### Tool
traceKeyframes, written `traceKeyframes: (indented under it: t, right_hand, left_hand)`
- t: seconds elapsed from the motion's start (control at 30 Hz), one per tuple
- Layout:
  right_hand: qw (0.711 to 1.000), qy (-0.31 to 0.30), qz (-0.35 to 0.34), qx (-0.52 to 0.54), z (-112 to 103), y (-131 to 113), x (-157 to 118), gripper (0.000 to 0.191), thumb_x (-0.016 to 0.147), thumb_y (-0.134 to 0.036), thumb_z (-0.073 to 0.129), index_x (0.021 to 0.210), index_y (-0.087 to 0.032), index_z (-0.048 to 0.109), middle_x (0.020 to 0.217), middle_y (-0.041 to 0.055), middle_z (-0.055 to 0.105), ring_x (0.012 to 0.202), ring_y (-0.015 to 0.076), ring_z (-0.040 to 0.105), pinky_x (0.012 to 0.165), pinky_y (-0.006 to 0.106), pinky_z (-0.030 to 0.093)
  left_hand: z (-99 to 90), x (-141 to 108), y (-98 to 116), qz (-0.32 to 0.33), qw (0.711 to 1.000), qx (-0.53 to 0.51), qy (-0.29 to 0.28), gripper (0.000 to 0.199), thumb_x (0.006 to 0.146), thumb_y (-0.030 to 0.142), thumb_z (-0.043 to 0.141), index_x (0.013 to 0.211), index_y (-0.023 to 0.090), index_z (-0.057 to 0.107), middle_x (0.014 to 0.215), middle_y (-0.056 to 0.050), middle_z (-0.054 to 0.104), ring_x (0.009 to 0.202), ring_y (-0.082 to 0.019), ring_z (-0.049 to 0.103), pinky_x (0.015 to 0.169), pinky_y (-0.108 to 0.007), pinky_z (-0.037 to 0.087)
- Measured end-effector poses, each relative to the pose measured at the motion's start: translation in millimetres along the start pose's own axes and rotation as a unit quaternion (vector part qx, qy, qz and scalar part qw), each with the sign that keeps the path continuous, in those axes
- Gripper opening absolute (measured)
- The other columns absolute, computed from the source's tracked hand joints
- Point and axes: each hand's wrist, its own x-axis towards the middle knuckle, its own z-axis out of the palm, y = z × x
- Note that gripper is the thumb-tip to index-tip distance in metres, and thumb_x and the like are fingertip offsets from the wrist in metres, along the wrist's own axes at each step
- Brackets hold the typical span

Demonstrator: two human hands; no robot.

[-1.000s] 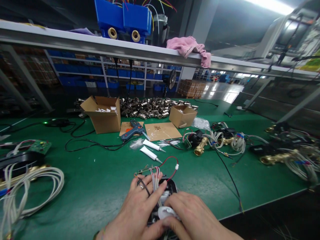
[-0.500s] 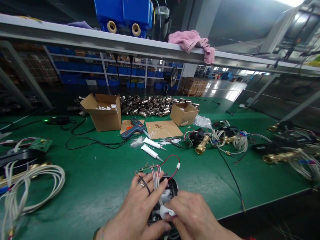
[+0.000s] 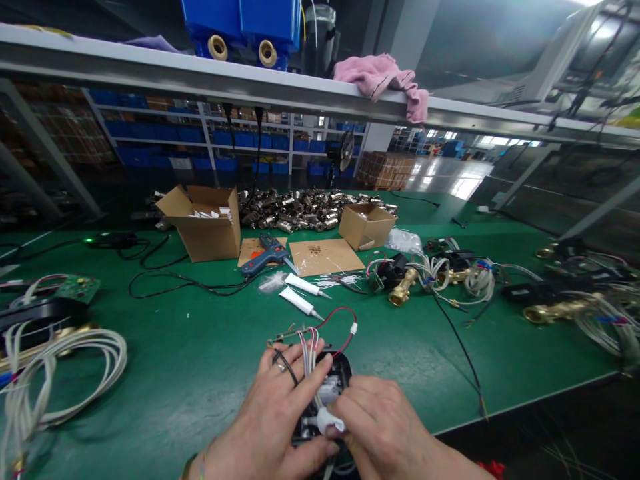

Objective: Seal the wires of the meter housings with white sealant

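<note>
A black plastic housing (image 3: 342, 364) lies at the table's front edge, partly hidden under both hands. My left hand (image 3: 280, 410) rests over its left side, fingers stretched out and thumb apart. Grey and white wires (image 3: 309, 353) run past its fingers into the housing. Beyond the fingertips is a small circuit board (image 3: 289, 335), with a red wire ending in a white connector (image 3: 353, 328). Closed around a crumpled white squeeze tube (image 3: 327, 420), my right hand (image 3: 387, 417) holds it over the housing's interior. The tube's tip points left, near the left thumb.
Two white tubes (image 3: 297, 301) and a glue gun (image 3: 265, 257) lie ahead. Behind are cardboard boxes (image 3: 213, 230) and a heap of metal fittings (image 3: 295, 210). Brass valve assemblies (image 3: 404, 288) with wires sit right; coiled cables (image 3: 75, 380) lie left. A shelf (image 3: 300, 87) spans overhead.
The view has shifted slightly. Both hands keep nearly the same place on the housing, and the white tube stays in my right hand.
</note>
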Motion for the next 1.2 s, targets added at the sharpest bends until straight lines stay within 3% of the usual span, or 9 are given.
traceKeyframes:
  t: [0.17, 0.47, 0.7, 0.87, 1.03, 1.2]
  right_hand:
    - [1.0, -0.021, -0.016, -0.004, -4, 0, 0, 0.019, 0.082, -0.004, 0.042, 0.081, -0.016, 0.056, 0.076, 0.0044, 0.06, 0.067, 0.0172, 0.047, 0.059, 0.032, 0.034]
    - [0.995, -0.044, -0.053, -0.072, -14, 0, -4, 0.019, 0.082, -0.002, 0.045, 0.082, -0.017, 0.057, 0.078, 0.0043, 0.062, 0.069, 0.0188, 0.049, 0.062, 0.033, 0.038]
    - [0.988, -0.046, -0.098, -0.109, -22, -3, 2, 0.033, 0.099, -0.007, 0.032, 0.082, -0.015, 0.06, 0.074, 0.0044, 0.06, 0.065, 0.0192, 0.045, 0.058, 0.036, 0.032]
    - [0.979, -0.09, -0.13, -0.127, -30, -3, 4, 0.039, 0.101, -0.006, 0.028, 0.078, -0.016, 0.058, 0.072, 0.0038, 0.058, 0.063, 0.0191, 0.043, 0.059, 0.037, 0.031]
    - [0.972, -0.1, -0.155, -0.146, -35, -2, 4, 0.035, 0.101, -0.005, 0.033, 0.081, -0.015, 0.059, 0.071, 0.0027, 0.057, 0.063, 0.0188, 0.043, 0.059, 0.037, 0.03]
    - [0.97, -0.092, -0.168, -0.149, -36, 0, 2, 0.033, 0.102, -0.006, 0.035, 0.085, -0.014, 0.062, 0.07, 0.002, 0.057, 0.062, 0.0187, 0.044, 0.059, 0.036, 0.03]
  left_hand:
    - [0.2, 1, 1, -0.006, 1.0, 0.005, -0.004, 0.087, 0.084, 0.039, 0.072, 0.156, 0.022, 0.027, 0.157, -0.014, 0.04, 0.141, -0.036, 0.043, 0.11, -0.062, 0.04]
    - [2.9, 2, 0, 0.002, 1.0, 0.018, 0.006, 0.087, 0.083, 0.04, 0.071, 0.156, 0.02, 0.027, 0.156, -0.016, 0.041, 0.14, -0.035, 0.045, 0.109, -0.06, 0.041]
    - [2.0, 2, 1, 0.004, 1.0, 0.028, -0.001, 0.086, 0.082, 0.036, 0.069, 0.155, 0.021, 0.027, 0.156, -0.014, 0.041, 0.141, -0.034, 0.044, 0.108, -0.059, 0.041]
    - [0.4, 2, 3, 0.004, 0.999, 0.035, -0.003, 0.085, 0.082, 0.037, 0.069, 0.154, 0.02, 0.028, 0.153, -0.014, 0.045, 0.139, -0.034, 0.045, 0.108, -0.058, 0.04]
    - [1.5, 2, 2, 0.002, 0.999, 0.041, 0.0, 0.082, 0.086, 0.046, 0.068, 0.154, 0.021, 0.029, 0.153, -0.015, 0.044, 0.137, -0.035, 0.047, 0.108, -0.059, 0.039]
    - [1.7, 2, 4, -0.002, 1.0, 0.022, 0.013, 0.083, 0.086, 0.045, 0.069, 0.155, 0.022, 0.028, 0.154, -0.014, 0.044, 0.139, -0.033, 0.045, 0.111, -0.056, 0.037]
